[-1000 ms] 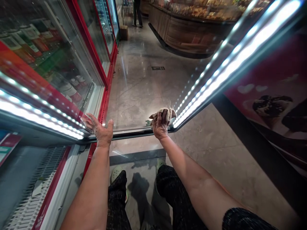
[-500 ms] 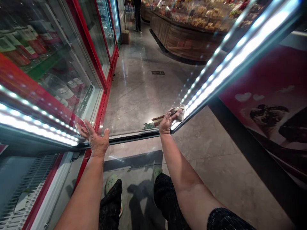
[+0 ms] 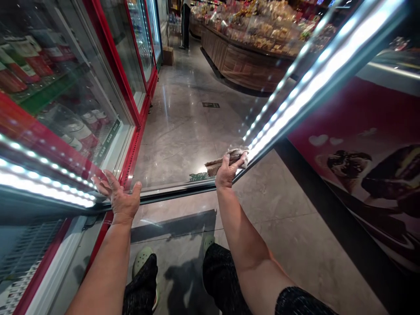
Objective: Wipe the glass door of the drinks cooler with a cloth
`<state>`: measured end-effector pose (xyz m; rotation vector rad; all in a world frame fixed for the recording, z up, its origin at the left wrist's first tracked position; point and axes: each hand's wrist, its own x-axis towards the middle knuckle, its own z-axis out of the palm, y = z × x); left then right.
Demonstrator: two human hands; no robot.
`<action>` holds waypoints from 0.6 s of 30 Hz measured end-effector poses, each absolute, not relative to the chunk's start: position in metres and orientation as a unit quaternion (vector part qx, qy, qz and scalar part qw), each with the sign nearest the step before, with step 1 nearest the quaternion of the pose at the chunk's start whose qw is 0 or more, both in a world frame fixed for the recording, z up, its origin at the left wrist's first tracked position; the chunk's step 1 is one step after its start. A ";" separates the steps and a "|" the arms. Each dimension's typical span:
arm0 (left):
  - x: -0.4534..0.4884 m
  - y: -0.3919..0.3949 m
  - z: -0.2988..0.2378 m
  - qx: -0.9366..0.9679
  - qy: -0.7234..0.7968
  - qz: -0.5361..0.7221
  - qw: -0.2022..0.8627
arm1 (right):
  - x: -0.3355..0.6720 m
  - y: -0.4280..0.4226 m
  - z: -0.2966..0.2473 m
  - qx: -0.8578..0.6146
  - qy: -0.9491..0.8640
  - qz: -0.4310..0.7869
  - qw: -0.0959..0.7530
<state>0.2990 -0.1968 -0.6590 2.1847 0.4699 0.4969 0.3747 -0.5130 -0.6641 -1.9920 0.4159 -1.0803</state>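
My right hand (image 3: 229,171) grips a light, brownish cloth (image 3: 215,165) and presses it against the glass near the lower right corner of an open cooler door (image 3: 177,192). Bright LED strips (image 3: 305,83) run up the door's sides. At the lower left of the same door, my left hand (image 3: 123,197) has its fingers spread and holds nothing; it rests on or very near the glass. A green sticker (image 3: 198,176) shows low on the pane beside the cloth.
Red-framed coolers (image 3: 134,105) with bottles (image 3: 22,65) line the left. A wood-panelled display counter (image 3: 243,61) stands ahead, with a person (image 3: 185,24) beyond. On the right is a pink freezer (image 3: 354,131) with ice cream pictures. Green clogs (image 3: 142,260) are on my feet.
The view has tilted up and turned slightly right. My right hand keeps the cloth at nearly the same spot on the glass; my left hand stays spread at the lower left.
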 end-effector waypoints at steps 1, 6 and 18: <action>0.300 -0.197 -0.659 0.868 0.189 0.198 0.415 | 0.371 -0.514 -0.651 -0.800 0.130 -0.447 0.377; 0.303 -0.197 -0.659 0.868 0.189 0.181 0.421 | 0.360 -0.545 -0.598 -0.856 0.003 -0.496 0.147; 0.297 -0.196 -0.659 0.876 0.167 0.180 0.416 | 0.331 -0.618 -0.693 -0.872 0.054 -0.485 -0.045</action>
